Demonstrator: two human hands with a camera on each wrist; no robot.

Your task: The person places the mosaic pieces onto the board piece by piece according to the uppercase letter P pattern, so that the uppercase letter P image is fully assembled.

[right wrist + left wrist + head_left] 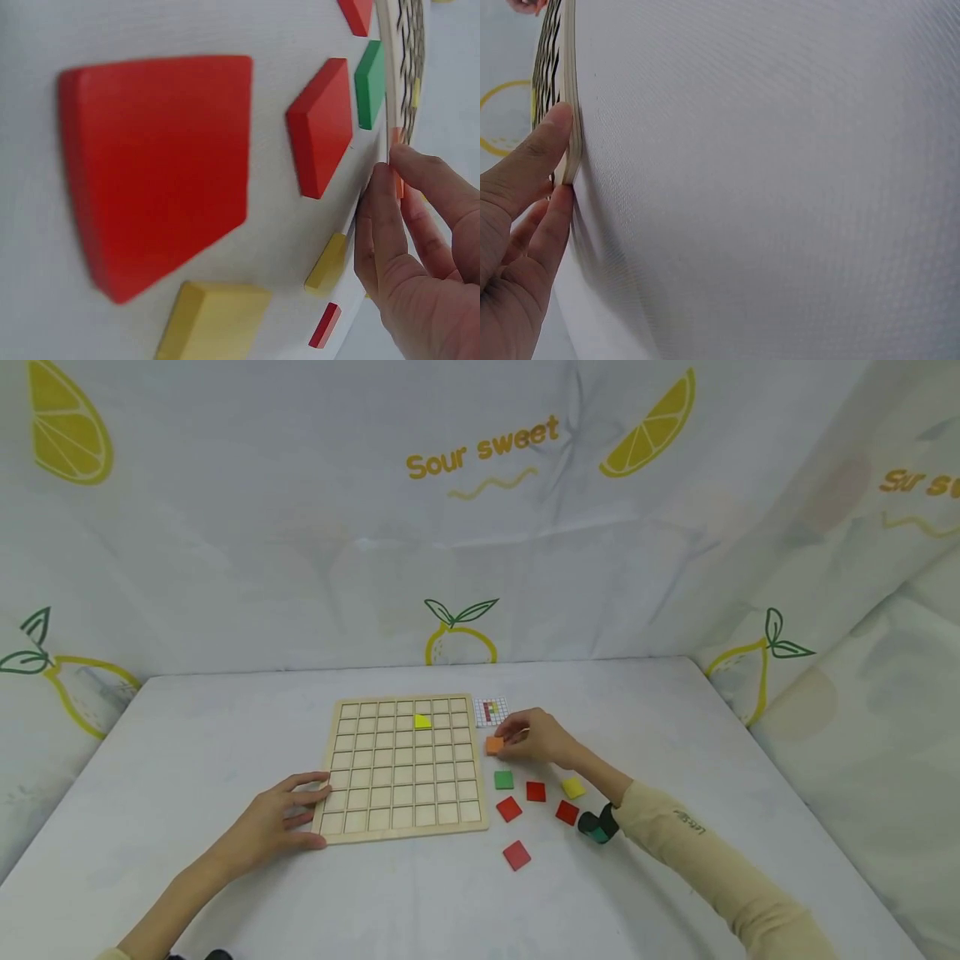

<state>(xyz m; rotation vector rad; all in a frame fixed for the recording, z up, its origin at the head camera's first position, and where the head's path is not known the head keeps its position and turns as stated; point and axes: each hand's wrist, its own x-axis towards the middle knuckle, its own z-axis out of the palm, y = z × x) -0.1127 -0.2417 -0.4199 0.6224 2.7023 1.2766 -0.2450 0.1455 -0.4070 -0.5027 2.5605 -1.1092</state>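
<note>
My right hand (536, 737) pinches an orange square tile (494, 745) between thumb and fingers, just beyond the right edge of a wooden grid board (482, 793). The right wrist view shows the tile's orange edge (399, 187) at the fingertips. My left hand (281, 818) touches the board's left side near its near corner, fingers spread and fairly straight. From the left wrist, the thumb (555, 124) and fingertips lie against the board's rim (571, 150). One yellow piece (422, 721) with a rounded edge sits in a cell of an upper row.
A small pattern card (491, 712) lies beside the board's far right corner. A green tile (503, 779), a yellow tile (573, 787) and several red tiles (536, 791) are scattered below my right hand. Printed cloth (300, 568) hangs behind the white-covered table (240, 727).
</note>
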